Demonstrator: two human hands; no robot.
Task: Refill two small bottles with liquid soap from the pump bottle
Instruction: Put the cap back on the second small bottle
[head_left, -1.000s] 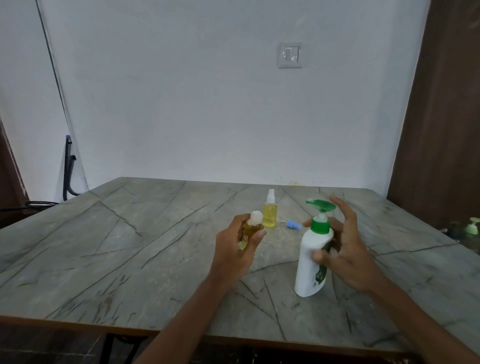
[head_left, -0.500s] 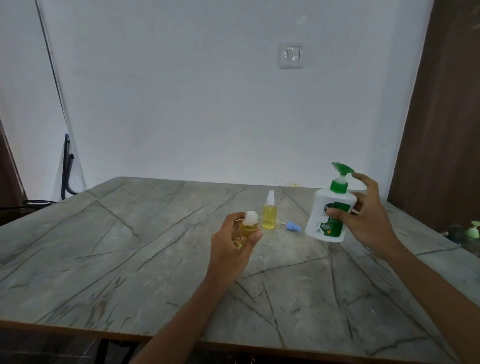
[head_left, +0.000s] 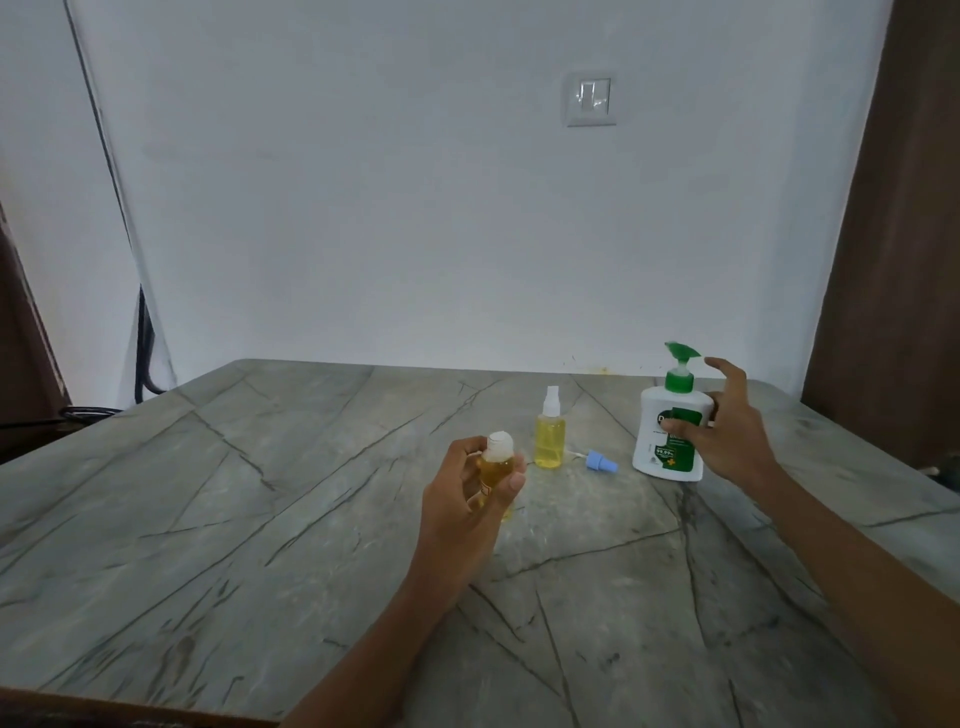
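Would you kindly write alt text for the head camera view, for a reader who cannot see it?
A person's left hand holds a small capped bottle of yellow liquid above a grey marble-patterned table, while the right hand grips a white pump bottle with a green pump. Between them stand a yellow spray bottle and a loose blue cap.

Grey, dark-veined stone worktop (head_left: 260, 519); white plastic pump bottle (head_left: 655, 441) with green pump and label; two clear small bottles (head_left: 549, 441) of yellow liquid; light-blue cap (head_left: 601, 462).
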